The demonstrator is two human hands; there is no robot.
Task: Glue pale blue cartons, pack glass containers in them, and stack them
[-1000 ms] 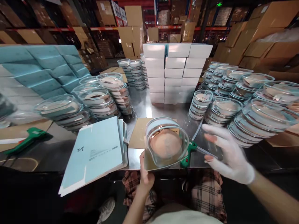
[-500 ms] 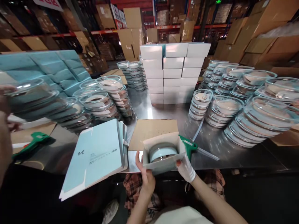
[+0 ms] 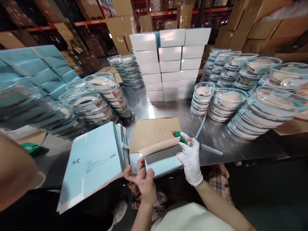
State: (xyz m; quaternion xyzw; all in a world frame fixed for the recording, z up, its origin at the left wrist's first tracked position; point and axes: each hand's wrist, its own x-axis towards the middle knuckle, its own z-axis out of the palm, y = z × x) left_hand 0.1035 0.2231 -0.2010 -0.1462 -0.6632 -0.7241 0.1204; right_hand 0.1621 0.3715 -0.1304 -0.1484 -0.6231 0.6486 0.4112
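Observation:
A light blue carton (image 3: 165,165) lies tilted at the table's front edge, its blue face towards me and a pale flap (image 3: 158,146) along its far side. Any contents are hidden. My left hand (image 3: 144,184), bare, grips the carton's near left corner, thumb in front. My right hand (image 3: 192,160), in a white glove, is at the carton's right edge with its fingers bent and apart. Just behind those fingers lies a green glue gun (image 3: 183,137) with a clear glue stick (image 3: 211,149) at its rear.
A brown cardboard sheet (image 3: 154,130) lies behind the carton. Flat blue cartons (image 3: 96,157) are stacked on the left. White boxes (image 3: 170,67) form a wall at the back. Round glass dishes (image 3: 255,112) stand in piles on both sides. Another person's arm (image 3: 16,170) reaches in at left.
The carton has tipped, so its blue face shows and the round item inside is hidden. My right hand has shifted up over the glue gun. The view has moved slightly.

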